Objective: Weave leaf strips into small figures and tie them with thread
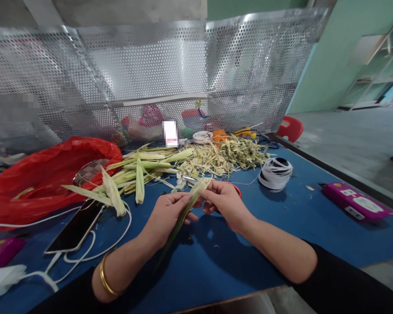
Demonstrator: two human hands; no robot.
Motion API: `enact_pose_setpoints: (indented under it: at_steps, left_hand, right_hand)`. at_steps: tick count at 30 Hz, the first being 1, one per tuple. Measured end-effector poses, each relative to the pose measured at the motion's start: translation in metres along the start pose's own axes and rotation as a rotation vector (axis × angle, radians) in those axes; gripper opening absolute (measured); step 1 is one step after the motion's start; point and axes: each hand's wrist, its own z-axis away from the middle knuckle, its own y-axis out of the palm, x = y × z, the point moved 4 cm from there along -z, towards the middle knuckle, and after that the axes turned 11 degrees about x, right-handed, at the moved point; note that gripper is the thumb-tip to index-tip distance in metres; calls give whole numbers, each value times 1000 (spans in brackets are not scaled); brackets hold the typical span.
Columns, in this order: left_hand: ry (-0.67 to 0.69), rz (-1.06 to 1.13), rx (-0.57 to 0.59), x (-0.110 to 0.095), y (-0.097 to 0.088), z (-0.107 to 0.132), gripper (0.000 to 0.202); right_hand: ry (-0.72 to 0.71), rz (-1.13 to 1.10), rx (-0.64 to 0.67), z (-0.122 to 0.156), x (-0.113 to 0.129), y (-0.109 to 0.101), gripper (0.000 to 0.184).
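Between both hands, over the near middle of the blue table (249,270), I hold a long pale green corn husk (186,209). My left hand (167,216) pinches its middle, and the narrow tip trails down toward me. At the wide, pale end, my right hand (224,203) has its fingers closed on the husk. Red scissors handles (234,188) show partly behind my right hand; most of the tool is hidden. Beyond my hands lies a pile of whole husks (150,165), with a heap of shredded husk bits (209,159) to its right.
A red plastic bag (52,161) sprawls at left. Near it lie a dark phone (75,226), white cables and a charger (5,279). A spool of white string (275,174) and a magenta pack (356,201) stand right. A perforated metal screen (144,61) borders the back.
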Motion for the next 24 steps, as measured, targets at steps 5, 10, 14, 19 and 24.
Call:
enact_pose_setpoints:
  at_steps: [5,10,14,19,24]
  left_hand:
    - [-10,-45,-11,-1,-1,2,33]
    - [3,-52,35,-2,2,2,30]
    - [-20,-23,40,1,3,2,31]
    - [-19,48,-35,2,-2,1,30]
    - [-28,114,-124,-3,-11,-1,29]
  right_hand:
    - [-13,42,-2,-1,-2,-2,19]
    - [-21,33,-5,-1,-3,-1,16]
    - [-27,44,-13,-1,-3,-1,16]
    - [-14,41,-15,-1,-3,-1,8]
    - [-26,6,-22,-1,-2,-2,17]
